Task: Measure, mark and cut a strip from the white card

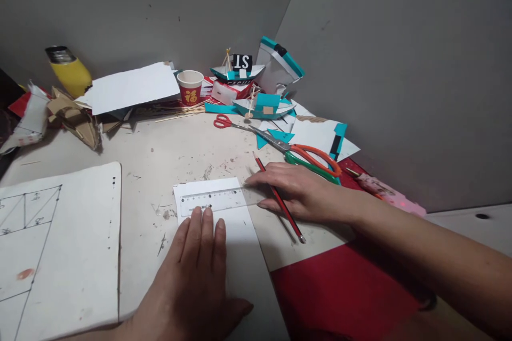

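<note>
My left hand [196, 272] lies flat with its fingers stretched out, pressing on a strip of white paper [244, 256]. Its fingertips reach the lower edge of a clear plastic ruler [224, 200], which lies across the top of that paper. A red and black pencil [285, 208] slants through the fingers of my right hand [298, 192], its tip pointing away from me and its lower end raised over a shadow. The right fingertips are at the ruler's right end; whether they grip it I cannot tell.
An open drawing pad [92, 256] with ruled lines lies left. Behind the paper are orange-green scissors [296, 149], small red-handled scissors [224, 121], two paper boats [264, 106], a red paper cup [190, 88] and a yellow bottle [70, 74]. A pink glue gun [384, 192] lies right.
</note>
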A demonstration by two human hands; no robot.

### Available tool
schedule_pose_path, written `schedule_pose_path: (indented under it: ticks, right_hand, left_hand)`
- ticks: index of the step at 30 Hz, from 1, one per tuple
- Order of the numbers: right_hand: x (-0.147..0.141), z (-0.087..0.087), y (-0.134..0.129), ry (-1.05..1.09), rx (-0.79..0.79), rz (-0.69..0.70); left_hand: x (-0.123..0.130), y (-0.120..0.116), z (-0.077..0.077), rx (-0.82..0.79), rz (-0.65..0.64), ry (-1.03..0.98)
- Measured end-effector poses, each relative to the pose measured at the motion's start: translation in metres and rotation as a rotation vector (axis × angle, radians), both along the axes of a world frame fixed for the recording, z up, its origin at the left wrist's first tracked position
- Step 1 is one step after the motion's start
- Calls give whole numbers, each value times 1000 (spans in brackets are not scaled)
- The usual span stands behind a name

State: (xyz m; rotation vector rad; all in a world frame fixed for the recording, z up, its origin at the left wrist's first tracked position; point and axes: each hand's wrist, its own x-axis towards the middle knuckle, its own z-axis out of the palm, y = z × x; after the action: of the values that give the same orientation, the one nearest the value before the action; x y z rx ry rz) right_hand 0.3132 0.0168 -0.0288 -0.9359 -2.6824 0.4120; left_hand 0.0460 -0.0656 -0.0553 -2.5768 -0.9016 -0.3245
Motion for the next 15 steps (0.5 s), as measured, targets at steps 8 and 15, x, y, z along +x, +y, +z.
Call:
schedule_pose_path:
  ticks: [8,15]
  right_hand:
    - [0,-1,0,18,6,24]
    - [0,-1,0,9,-8,10]
  left_hand:
    - [1,-14,-5,50,-121,-173]
    - [2,-23,-5,74,-323,-225]
